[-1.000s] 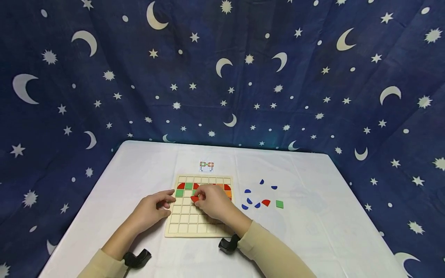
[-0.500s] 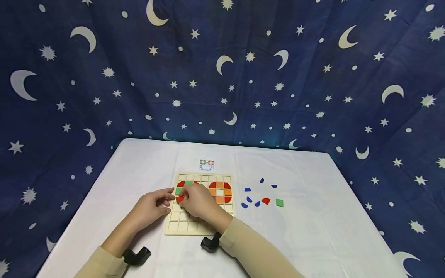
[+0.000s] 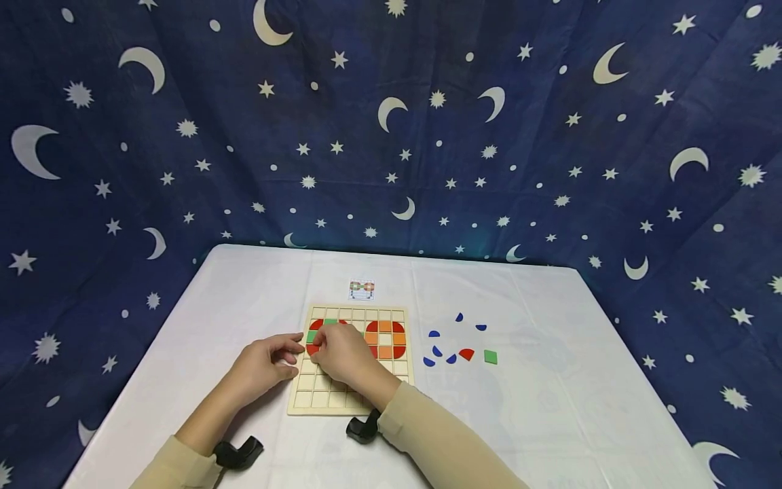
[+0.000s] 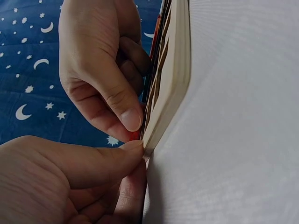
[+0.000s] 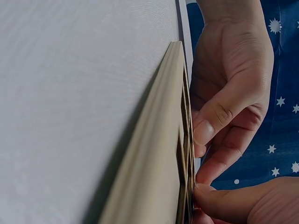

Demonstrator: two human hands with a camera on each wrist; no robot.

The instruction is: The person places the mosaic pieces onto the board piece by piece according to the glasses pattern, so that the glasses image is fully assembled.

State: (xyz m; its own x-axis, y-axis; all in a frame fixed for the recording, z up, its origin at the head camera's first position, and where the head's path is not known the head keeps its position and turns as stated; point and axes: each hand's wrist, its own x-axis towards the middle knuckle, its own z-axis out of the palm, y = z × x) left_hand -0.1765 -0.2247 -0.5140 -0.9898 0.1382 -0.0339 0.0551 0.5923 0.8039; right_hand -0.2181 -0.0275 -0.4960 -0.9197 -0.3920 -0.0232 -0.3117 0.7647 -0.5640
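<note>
A pale wooden grid board (image 3: 322,399) lies on the white table, bearing red, green and orange pieces. My right hand (image 3: 349,356) is over the board's left part, thumb and forefinger together at a red quarter-circle piece (image 3: 311,349) in the leftmost column. In the left wrist view, a bit of this red piece (image 4: 134,135) shows between those fingertips. At the board's left edge rests my left hand (image 3: 264,361), its fingers loosely bent and fingertips touching the rim. Part of the green and red pattern is hidden beneath the right hand.
Several blue half-round pieces (image 3: 434,333), a red quarter-circle (image 3: 467,354) and a green square (image 3: 491,356) lie right of the board. A small pattern card (image 3: 362,289) lies behind it. A dark star-print cloth (image 3: 391,136) hangs beyond the table.
My right hand has moved left across the board with the red quarter-circle, from beside the green pieces to the leftmost column. My left hand stays at the edge.
</note>
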